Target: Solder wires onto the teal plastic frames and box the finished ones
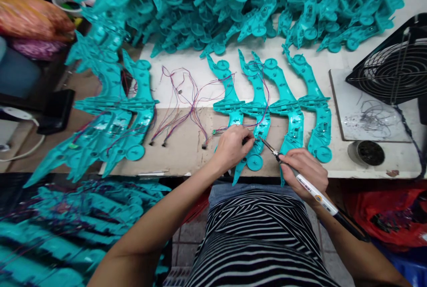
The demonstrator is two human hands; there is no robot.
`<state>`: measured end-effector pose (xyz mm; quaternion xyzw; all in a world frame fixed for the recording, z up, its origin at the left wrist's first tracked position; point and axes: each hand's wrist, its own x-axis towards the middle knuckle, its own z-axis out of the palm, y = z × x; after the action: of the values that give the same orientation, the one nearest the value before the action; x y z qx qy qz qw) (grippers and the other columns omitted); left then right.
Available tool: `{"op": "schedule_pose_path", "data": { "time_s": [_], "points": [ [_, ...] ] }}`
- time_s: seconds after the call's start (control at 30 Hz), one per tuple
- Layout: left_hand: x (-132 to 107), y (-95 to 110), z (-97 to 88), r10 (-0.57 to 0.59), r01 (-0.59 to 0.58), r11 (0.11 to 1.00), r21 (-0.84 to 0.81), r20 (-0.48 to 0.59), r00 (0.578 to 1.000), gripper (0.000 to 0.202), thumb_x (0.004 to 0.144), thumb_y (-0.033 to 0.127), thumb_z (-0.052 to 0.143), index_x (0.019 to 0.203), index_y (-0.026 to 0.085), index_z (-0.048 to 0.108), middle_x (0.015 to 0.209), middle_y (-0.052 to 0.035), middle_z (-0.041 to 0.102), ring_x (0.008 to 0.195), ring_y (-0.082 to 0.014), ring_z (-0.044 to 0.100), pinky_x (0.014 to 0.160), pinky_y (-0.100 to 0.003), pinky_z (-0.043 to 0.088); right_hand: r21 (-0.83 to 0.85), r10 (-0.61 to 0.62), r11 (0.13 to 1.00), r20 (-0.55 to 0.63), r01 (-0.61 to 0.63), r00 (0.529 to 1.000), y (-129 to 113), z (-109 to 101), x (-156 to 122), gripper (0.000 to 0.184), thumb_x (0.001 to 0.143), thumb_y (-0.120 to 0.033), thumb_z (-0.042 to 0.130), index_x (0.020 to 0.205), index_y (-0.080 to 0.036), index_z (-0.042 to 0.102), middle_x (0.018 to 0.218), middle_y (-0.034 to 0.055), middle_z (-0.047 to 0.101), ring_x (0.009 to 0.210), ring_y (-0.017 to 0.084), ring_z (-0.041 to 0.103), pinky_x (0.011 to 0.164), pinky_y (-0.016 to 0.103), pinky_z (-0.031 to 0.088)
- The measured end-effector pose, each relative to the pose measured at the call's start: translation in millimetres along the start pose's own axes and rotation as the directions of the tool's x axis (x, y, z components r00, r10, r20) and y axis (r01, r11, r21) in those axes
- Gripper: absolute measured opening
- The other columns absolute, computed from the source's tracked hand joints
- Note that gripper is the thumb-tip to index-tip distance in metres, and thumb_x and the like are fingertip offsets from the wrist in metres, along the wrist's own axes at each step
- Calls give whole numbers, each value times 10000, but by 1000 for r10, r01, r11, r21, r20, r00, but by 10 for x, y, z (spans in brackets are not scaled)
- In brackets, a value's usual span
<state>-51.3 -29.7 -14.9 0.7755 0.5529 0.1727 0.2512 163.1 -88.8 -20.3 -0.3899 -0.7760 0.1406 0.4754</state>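
Cardboard-topped bench [180, 160], big teal plastic pile [216, 2] at 12 o'clock. Work part [263, 120]: teal, just off centre toward 3 o'clock, second from left in a row of four. Right hand [305, 169]: fingers curled round iron [305, 185], thumb and index pinching its grip; tip at part's lower half, handle off to 4 o'clock. Contact unclear. Left hand [233, 145]: thumb and fingertips bunched together beside tip; can't tell what's pinched. Step looks like soldering; next move likely calls for steady left fingers, light tip. Parts glossy, moulded, curved, ribbed, disc-ended. Wires [191, 108] thin, red and purple, loosely tangled, 9 o'clock of part. Fan [396, 62] black, wire-grilled, 2 o'clock.
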Motion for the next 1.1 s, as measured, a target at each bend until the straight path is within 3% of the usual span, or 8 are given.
{"op": "schedule_pose_path", "data": {
  "time_s": [0.37, 0.47, 0.57, 0.7, 0.8, 0.9, 1.0, 1.1],
  "points": [
    [-62, 29, 19, 66, -65, 997, 27, -23, 998, 86, 863, 163, 602, 841, 165, 685, 847, -72, 699, 871, -218, 634, 812, -359, 510, -7, 33, 999, -24, -33, 999, 10, -25, 12, 278, 835, -50, 636, 1061, -204, 682, 748, 26, 665, 749, 172, 638, 689, 329, 558],
    [-121, -47, -127, 90, -102, 993, -51, -198, 976, 138, 905, 220, 575, 983, 175, 680, 939, -69, 711, 914, -194, 643, 843, -340, 517, -29, 43, 999, -34, -44, 998, 12, -65, 31, 290, 831, -46, 640, 1069, -207, 686, 750, 25, 672, 765, 176, 644, 695, 325, 559],
    [-126, -235, -355, 6, -26, 998, -51, -358, 934, 147, 914, 214, 533, 953, 184, 672, 983, -67, 705, 958, -194, 632, 878, -354, 505, -41, 47, 998, -64, -50, 997, 27, -94, 51, 309, 830, -54, 643, 1085, -221, 694, 762, 22, 684, 773, 181, 654, 699, 331, 562],
    [-47, -422, -494, 17, -7, 998, 55, -188, 982, 124, 859, 219, 607, 946, 190, 691, 978, -62, 677, 980, -223, 603, 900, -389, 478, -59, 33, 998, -79, -37, 996, 37, -90, 88, 312, 837, -66, 638, 1090, -237, 697, 774, 18, 698, 750, 181, 664, 680, 331, 567],
    [35, -352, -409, 132, -112, 973, 202, -88, 987, 188, 848, 222, 638, 1022, 197, 703, 1025, -79, 634, 988, -240, 554, 884, -400, 453, -64, 23, 998, -71, -27, 997, 24, -74, 116, 306, 837, -58, 635, 1081, -232, 698, 757, 17, 696, 747, 180, 666, 680, 327, 569],
    [132, -198, -291, 208, -199, 935, 295, 0, 978, 152, 881, 261, 628, 971, 185, 724, 1010, -101, 621, 958, -255, 527, 831, -398, 433, -60, 25, 998, -84, -30, 996, 13, -68, 130, 302, 834, -53, 638, 1072, -228, 699, 756, 20, 696, 749, 182, 666, 683, 331, 572],
    [221, -103, -225, 218, -225, 945, 239, 57, 974, 161, 915, 260, 588, 899, 177, 725, 938, -94, 653, 918, -243, 546, 804, -386, 423, -69, 41, 997, -91, -48, 995, 16, -70, 127, 280, 839, -72, 643, 1061, -230, 706, 759, 20, 702, 745, 184, 671, 680, 336, 576],
    [270, -82, -182, 167, -173, 981, 91, 74, 983, 146, 909, 216, 578, 893, 189, 721, 851, -58, 696, 850, -212, 584, 781, -363, 426, -68, 69, 995, -88, -75, 994, 32, -67, 117, 259, 839, -82, 645, 1044, -223, 715, 770, 21, 716, 747, 182, 672, 686, 335, 579]
  ]
}}
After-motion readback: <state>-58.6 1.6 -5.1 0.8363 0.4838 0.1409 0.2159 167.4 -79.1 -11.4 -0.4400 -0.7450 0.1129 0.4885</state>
